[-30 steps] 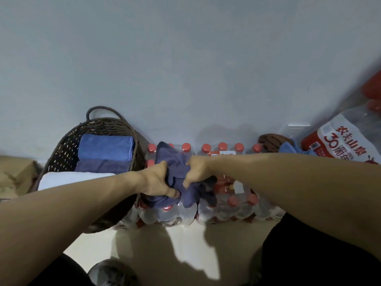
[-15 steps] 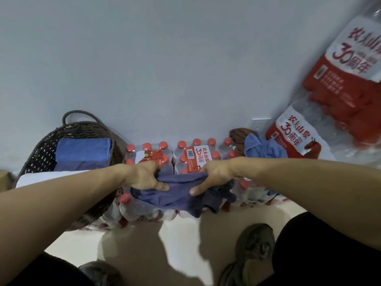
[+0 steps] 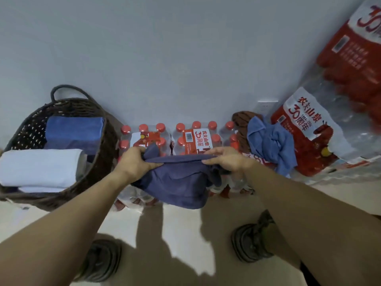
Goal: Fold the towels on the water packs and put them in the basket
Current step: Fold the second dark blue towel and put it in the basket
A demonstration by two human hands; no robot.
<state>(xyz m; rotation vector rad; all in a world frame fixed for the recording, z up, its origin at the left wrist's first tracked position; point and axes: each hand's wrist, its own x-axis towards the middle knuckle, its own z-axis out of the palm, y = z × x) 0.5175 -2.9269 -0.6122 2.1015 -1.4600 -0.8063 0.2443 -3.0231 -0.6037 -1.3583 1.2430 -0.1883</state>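
A dark navy towel point(image 3: 177, 182) hangs stretched between my hands over the front of the water packs point(image 3: 191, 137). My left hand point(image 3: 135, 162) grips its left top corner. My right hand point(image 3: 224, 159) pinches the top edge at the right. The lower part of the towel droops toward the floor. A crumpled light blue towel point(image 3: 270, 141) and a brown towel point(image 3: 241, 118) lie on the packs at the right. The dark wicker basket point(image 3: 103, 162) stands at the left, holding a folded blue towel point(image 3: 74, 131) and a folded white towel point(image 3: 39, 168).
A tall stack of shrink-wrapped water packs point(image 3: 321, 129) with red labels rises at the right against the grey wall. A wall socket point(image 3: 266, 104) sits behind the towels. My two shoes point(image 3: 253, 240) stand on the pale floor below the packs.
My hands have drawn apart, spreading the navy towel from a bunched clump into a stretched top edge. The view has shifted right and tilted up, showing more of the stack.
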